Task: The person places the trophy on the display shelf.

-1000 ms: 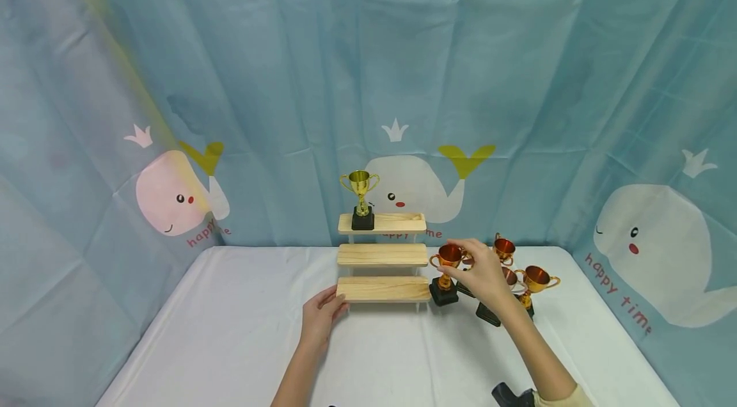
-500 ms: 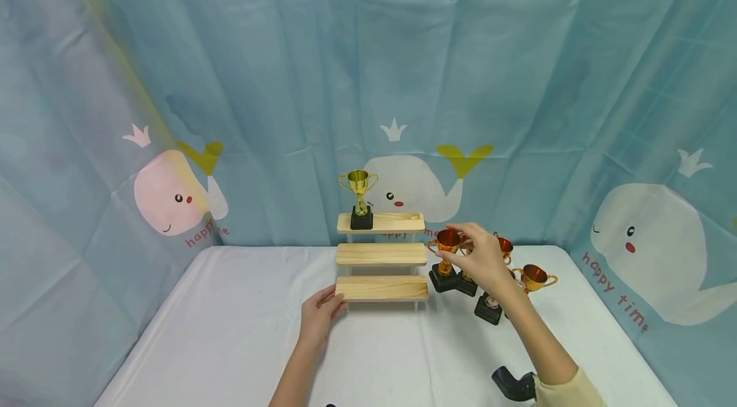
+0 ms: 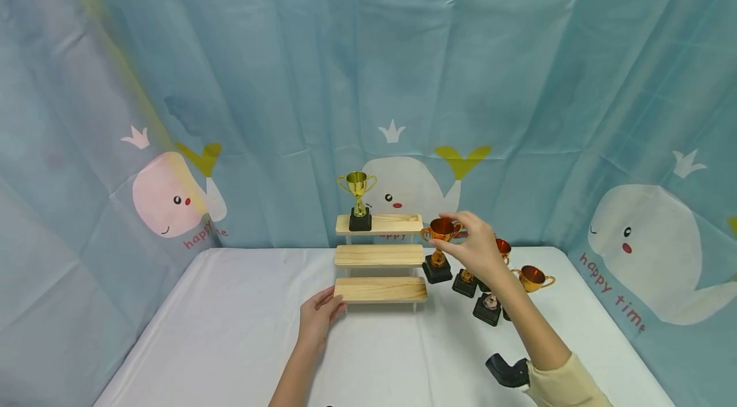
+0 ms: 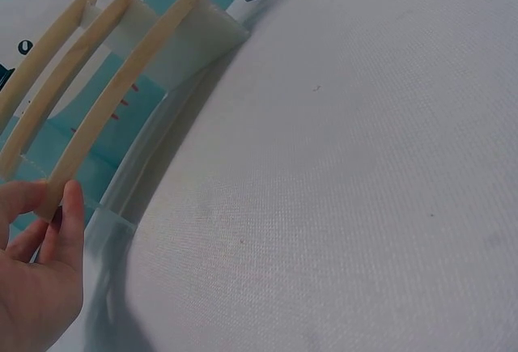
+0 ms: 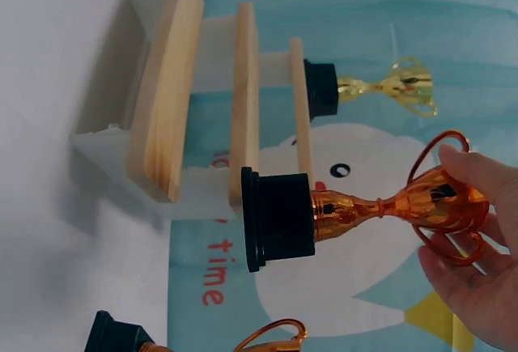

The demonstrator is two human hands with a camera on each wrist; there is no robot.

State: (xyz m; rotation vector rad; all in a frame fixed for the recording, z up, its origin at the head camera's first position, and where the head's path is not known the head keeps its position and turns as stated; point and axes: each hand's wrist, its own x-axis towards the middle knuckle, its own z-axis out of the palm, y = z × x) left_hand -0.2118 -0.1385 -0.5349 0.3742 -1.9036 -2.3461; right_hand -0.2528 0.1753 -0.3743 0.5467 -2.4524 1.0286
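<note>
A three-tier wooden shelf [image 3: 380, 256] stands on the white table, and my left hand [image 3: 315, 322] pinches the left end of its lowest board [image 4: 113, 101] between thumb and fingers. With my right hand [image 3: 476, 249] I hold a bronze-coloured trophy cup [image 5: 380, 208] by its cup, its black base just right of the shelf. The right wrist view shows it upright relative to the shelf, apart from the boards. On the left part of the top board stands a gold trophy cup [image 3: 358, 196].
Several more bronze-coloured trophy cups [image 3: 533, 278] stand to the right of the shelf, partly hidden by my right hand and forearm. A blue curtain [image 3: 507, 74] with whale prints hangs behind the white table [image 3: 230, 324].
My right hand has lifted the bronze-coloured trophy cup and moved it slightly left, toward the shelf. More of the cups behind it show now. My left hand has stayed on the lowest board.
</note>
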